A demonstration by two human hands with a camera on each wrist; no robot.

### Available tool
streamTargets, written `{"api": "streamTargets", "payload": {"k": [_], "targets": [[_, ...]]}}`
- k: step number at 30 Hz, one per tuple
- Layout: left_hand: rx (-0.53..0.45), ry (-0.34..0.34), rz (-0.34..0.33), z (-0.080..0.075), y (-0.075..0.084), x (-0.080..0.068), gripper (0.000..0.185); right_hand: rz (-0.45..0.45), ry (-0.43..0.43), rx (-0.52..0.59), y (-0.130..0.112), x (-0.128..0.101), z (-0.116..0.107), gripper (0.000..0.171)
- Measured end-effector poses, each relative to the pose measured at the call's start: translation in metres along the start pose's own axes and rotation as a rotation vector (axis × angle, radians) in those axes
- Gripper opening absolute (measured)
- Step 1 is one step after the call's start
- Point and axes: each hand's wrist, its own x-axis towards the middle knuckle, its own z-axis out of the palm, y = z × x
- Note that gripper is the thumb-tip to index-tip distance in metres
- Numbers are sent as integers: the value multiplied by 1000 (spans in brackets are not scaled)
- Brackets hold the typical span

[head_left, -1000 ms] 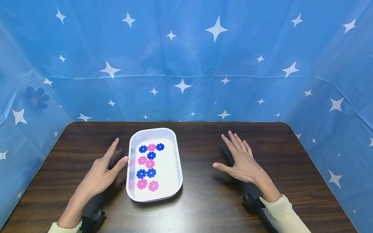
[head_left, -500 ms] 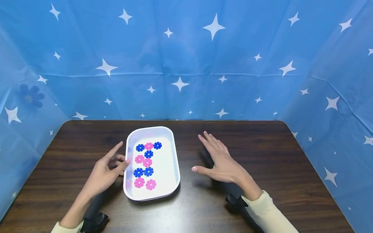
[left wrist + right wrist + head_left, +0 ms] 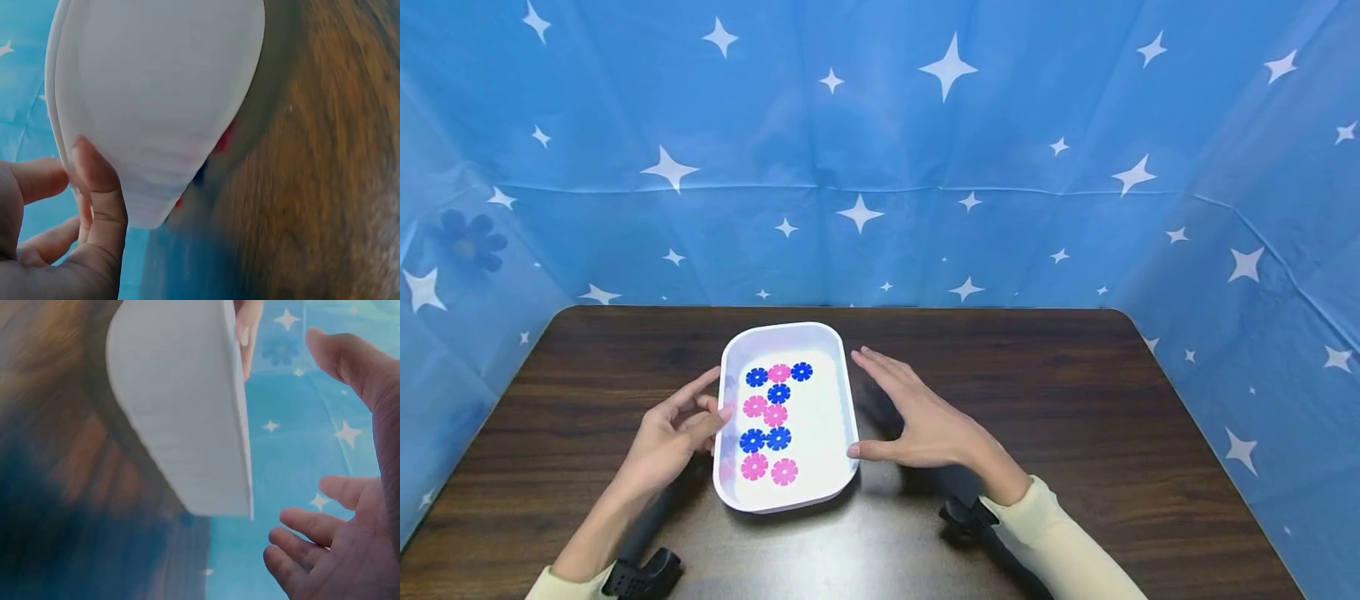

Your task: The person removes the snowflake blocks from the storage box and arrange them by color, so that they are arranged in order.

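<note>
A white rectangular tray with rounded corners lies on the table, left of the middle. In it are several flat flower-shaped discs, among them a pink disc and a blue disc. At the tray's left side my left hand pinches the rim, the thumb over the edge and the other fingers bent on the outside. My right hand is beside the tray's right side, fingers extended and thumb tip near the rim. In the right wrist view a gap shows between the right fingers and the tray.
The dark wood table has a rounded far edge. Behind it and at both sides hangs a blue cloth with white stars. Each wrist carries a black strap-on device, one of them the left device.
My right hand has moved left across the table to the tray's right side. The left thumb and fingers have closed on the left rim. The whole scene has shifted slightly left.
</note>
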Motion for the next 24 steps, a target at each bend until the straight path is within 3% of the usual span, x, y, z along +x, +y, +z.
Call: {"api": "streamTargets", "payload": {"k": [10, 18, 24], "targets": [[-33, 3, -57, 1, -1, 2, 72, -49, -81, 9, -26, 25, 3, 101], [-46, -2, -61, 0, 2, 3, 73, -187, -177, 40, -34, 50, 16, 95], [-40, -8, -67, 0, 2, 2, 72, -232, -265, 32, -39, 65, 26, 90]]}}
